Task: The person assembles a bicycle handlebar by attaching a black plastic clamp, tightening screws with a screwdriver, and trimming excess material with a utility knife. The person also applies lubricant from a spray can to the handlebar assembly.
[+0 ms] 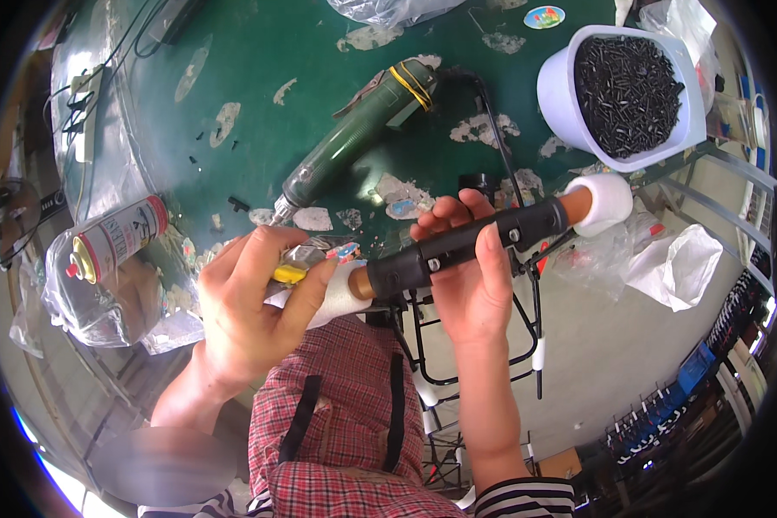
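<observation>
My left hand [255, 302] is closed round a small bundle with a yellow part [290, 274], crumpled grey or clear material and a colourful sticker-like piece [345, 251]; its exact kind I cannot make out. My right hand [473, 276] grips a black tube [466, 244] with silvery bolt heads, thumb in front and fingers behind. Brown bar ends come out of the tube, and a white wrap [600, 205] covers the right end. Another white wrap [344, 295] covers the left end, partly behind my left hand. Thin black metal rods [419, 345] hang below the tube.
A green power screwdriver [345, 142] lies on the worn green table [259, 52]. A pale tub [570, 129] of black screws stands at the far right. On the left, a spray can [121, 237] lies by clear plastic. A white bag [678, 268] is at the right.
</observation>
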Demonstrator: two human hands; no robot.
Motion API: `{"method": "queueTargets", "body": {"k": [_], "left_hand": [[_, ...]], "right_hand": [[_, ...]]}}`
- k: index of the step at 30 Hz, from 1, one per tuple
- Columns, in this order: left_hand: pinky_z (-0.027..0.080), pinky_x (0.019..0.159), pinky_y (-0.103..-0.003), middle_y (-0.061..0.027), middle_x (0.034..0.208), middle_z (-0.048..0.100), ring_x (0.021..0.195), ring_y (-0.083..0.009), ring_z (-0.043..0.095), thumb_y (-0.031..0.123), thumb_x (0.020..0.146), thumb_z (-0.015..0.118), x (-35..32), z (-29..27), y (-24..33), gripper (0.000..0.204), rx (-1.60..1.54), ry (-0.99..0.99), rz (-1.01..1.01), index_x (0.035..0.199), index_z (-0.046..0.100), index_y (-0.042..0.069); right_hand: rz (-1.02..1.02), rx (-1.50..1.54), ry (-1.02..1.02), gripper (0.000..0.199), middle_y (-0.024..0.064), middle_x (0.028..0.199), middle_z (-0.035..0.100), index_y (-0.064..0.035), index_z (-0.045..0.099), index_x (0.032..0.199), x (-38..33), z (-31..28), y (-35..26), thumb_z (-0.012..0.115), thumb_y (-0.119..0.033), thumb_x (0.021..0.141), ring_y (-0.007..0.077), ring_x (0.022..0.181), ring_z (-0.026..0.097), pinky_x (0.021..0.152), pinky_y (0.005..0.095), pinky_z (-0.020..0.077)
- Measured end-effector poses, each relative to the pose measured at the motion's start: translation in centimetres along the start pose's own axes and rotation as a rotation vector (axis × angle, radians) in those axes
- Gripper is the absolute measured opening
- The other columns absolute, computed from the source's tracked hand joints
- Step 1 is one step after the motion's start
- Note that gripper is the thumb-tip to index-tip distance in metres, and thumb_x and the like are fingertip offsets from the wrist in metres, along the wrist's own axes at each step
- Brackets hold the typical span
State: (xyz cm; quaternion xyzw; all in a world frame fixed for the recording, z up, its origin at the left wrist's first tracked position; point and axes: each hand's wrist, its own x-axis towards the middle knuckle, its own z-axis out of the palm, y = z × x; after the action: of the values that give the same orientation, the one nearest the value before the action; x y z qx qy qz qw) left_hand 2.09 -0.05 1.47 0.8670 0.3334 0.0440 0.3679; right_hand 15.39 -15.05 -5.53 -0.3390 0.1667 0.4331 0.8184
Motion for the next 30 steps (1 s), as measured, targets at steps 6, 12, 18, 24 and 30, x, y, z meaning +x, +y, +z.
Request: {"method": "queueTargets", "body": {"k": [6, 12, 18, 24, 30], "left_hand": [[0.045, 0.055, -0.029, -0.01, 0.07, 0.061, 0.059, -0.0197, 0.058, 0.01, 0.082, 0.075, -1.3, 0.4, -0.2, 0.023, 0.041, 0.092, 0.063, 0.095, 0.06, -0.001], [0.049, 0.058, -0.033, -0.0136, 0.073, 0.064, 0.062, -0.0282, 0.063, 0.009, 0.079, 0.077, -2.1, -0.1, 0.1, 0.023, 0.001, 0.137, 0.003, 0.092, 0.062, -0.001], [0.05, 0.058, -0.032, -0.0116, 0.074, 0.065, 0.063, -0.0253, 0.063, 0.007, 0.078, 0.077, -3.5, -0.7, -0.2, 0.021, -0.039, 0.187, 0.005, 0.091, 0.062, 0.0], [0.048, 0.053, -0.031, -0.0095, 0.073, 0.064, 0.058, -0.0225, 0.061, 0.006, 0.076, 0.078, -4.7, -1.7, 0.2, 0.021, -0.096, 0.103, 0.061, 0.09, 0.062, 0.001], [0.05, 0.049, -0.033, -0.0099, 0.072, 0.065, 0.056, -0.0237, 0.065, 0.007, 0.077, 0.08, -6.4, -0.7, 1.5, 0.027, -0.351, -0.133, 0.0, 0.095, 0.061, 0.002]], "right_hand": [[0.076, -0.02, 0.091, 0.032, 0.0049, 0.091, 0.059, -0.0023, 0.053, 0.118, -0.4, 1.4, -1.0, 0.066, -0.018, 0.094, 0.021, 0.092, 0.06, 0.093, 0.0395, 0.0452], [0.056, 0.177, -0.216, 0.028, 0.0056, 0.091, 0.061, -0.006, 0.053, 0.118, 1.2, -0.8, -0.3, 0.062, -0.02, 0.095, 0.0221, 0.093, 0.06, 0.095, 0.0419, 0.0454], [-0.041, -0.242, 0.127, 0.037, 0.0123, 0.105, 0.064, -0.0033, 0.054, 0.122, -1.5, 1.2, -0.6, 0.067, -0.023, 0.093, 0.0245, 0.103, 0.062, 0.096, 0.0424, 0.0473], [0.073, 0.107, -0.131, 0.03, 0.0031, 0.089, 0.061, -0.0048, 0.058, 0.117, 0.7, -0.1, -0.3, 0.061, -0.028, 0.098, 0.0181, 0.086, 0.059, 0.102, 0.0448, 0.0431], [0.036, -0.082, 0.163, 0.023, 0.0017, 0.086, 0.061, -0.0077, 0.061, 0.108, 0.3, 2.1, -0.7, 0.065, -0.027, 0.095, 0.0177, 0.087, 0.06, 0.096, 0.0419, 0.0462]]}}
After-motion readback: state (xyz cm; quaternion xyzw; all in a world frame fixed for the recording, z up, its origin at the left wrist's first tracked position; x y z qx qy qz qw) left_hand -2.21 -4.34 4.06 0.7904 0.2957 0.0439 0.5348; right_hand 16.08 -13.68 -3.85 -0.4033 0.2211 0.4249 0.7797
